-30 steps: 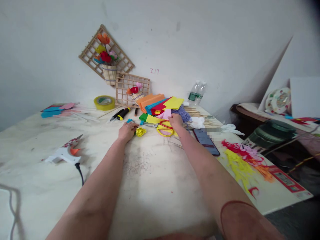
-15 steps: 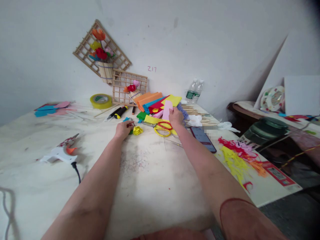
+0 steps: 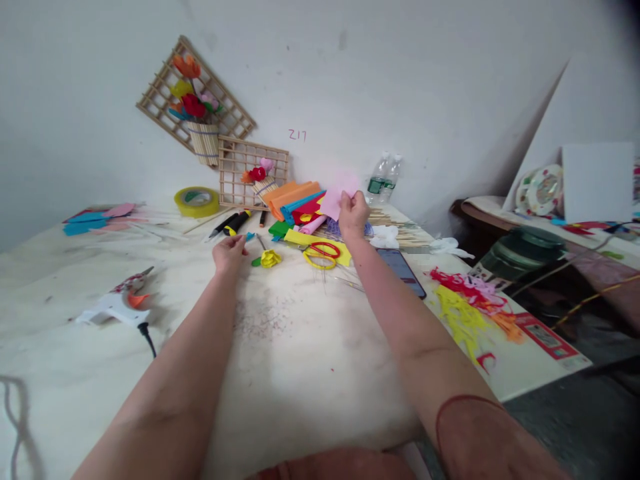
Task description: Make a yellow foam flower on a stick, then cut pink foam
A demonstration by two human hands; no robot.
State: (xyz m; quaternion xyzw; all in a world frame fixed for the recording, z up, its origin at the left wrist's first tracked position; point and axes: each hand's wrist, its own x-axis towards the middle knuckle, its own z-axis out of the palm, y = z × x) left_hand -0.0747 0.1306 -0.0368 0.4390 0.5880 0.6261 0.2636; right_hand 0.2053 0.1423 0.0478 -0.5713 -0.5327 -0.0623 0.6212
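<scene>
pink felt sheet (image 3: 336,193) was pinched between the fingers of the right hand (image 3: 353,215), lifted above the pile of coloured felt (image 3: 300,207) near the far wall, at about one o'clock from the table's middle. going left to right: a white glue gun (image 3: 114,308) lay at nine o'clock on the table (image 3: 300,360); a yellow tape roll (image 3: 197,201) sat at eleven o'clock; the left hand (image 3: 229,253) hung loosely curled and empty, just left of a small yellow felt flower (image 3: 270,258); yellow-handled scissors (image 3: 320,255) lay below the right hand; a phone (image 3: 401,272) rested at two o'clock, with felt scraps (image 3: 465,307) beyond it.
</scene>
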